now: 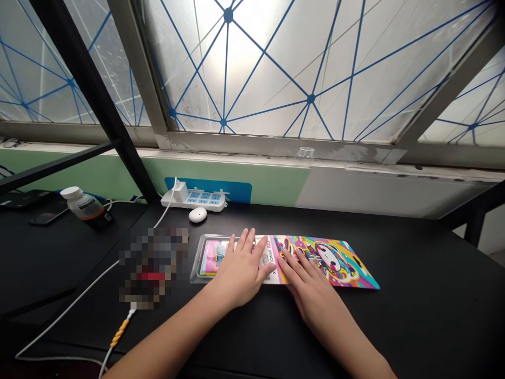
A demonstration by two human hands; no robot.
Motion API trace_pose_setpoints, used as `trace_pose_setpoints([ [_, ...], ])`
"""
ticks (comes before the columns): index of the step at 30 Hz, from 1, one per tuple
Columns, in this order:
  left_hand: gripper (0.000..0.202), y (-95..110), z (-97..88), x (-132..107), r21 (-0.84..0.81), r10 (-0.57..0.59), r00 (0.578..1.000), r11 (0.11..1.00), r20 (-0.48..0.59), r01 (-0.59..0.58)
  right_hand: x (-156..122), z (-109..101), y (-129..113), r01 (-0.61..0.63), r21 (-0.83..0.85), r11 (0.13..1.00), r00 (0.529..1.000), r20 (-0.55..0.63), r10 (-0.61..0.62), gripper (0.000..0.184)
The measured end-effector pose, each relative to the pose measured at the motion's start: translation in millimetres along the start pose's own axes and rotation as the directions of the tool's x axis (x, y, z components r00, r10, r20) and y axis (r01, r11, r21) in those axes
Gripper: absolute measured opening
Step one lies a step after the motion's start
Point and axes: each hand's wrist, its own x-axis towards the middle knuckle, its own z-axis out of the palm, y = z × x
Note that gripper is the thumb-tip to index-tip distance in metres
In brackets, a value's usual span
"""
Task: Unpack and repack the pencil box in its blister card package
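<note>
A colourful pencil box package [351, 263] lies flat on the black desk, its printed card stretching to the right. At its left end a clear plastic blister [197, 263] covers a pink printed box [215, 252]. My left hand [241, 268] rests on the blister part with fingers spread, hiding some of the box. My right hand [310, 284] lies flat across the middle of the card, fingers stretched out and close together. Neither hand is closed around the package.
A pixelated object [153, 268] with a white cable [118, 332] lies left of the package. Behind are a white earbud case [198, 215] and a power strip [197, 199]. A white-capped bottle [87, 206] stands on the left desk. A black metal post [98, 100] rises there.
</note>
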Motion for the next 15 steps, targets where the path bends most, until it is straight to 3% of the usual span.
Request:
trace_pose_setpoints([
  [4,0.067,-12.7,6.2,11.8,-0.004,0.005,0.995,1.0,0.098,-0.005,-15.1,1.9,24.8,0.018,-0.01,1.0,1.0,0.002,-0.018,0.081],
  [7,0.069,-19.5,2.2,14.9,-0.017,0.013,0.991,1.0,0.131,-0.011,-34.6,2.1,50.6,0.02,-0.012,1.0,1.0,-0.001,-0.02,0.084],
  [11,0.07,-30.6,-2.1,26.2,0.0,0.019,0.987,1.0,0.159,-0.019,-60.2,2.0,82.4,-0.066,-0.05,0.997,0.996,-0.063,0.063,0.082],
  [13,0.067,-37.5,-3.8,34.7,0.023,-0.005,0.982,1.0,0.187,0.001,-69.3,-3.6,87.4,-0.106,-0.086,0.991,0.987,-0.131,0.094,0.08],
  [15,0.064,-42.9,-5.4,43.7,0.036,-0.034,0.974,0.999,0.223,0.026,-72.6,-13.8,76.9,-0.105,-0.11,0.988,0.978,-0.193,0.082,0.079],
])
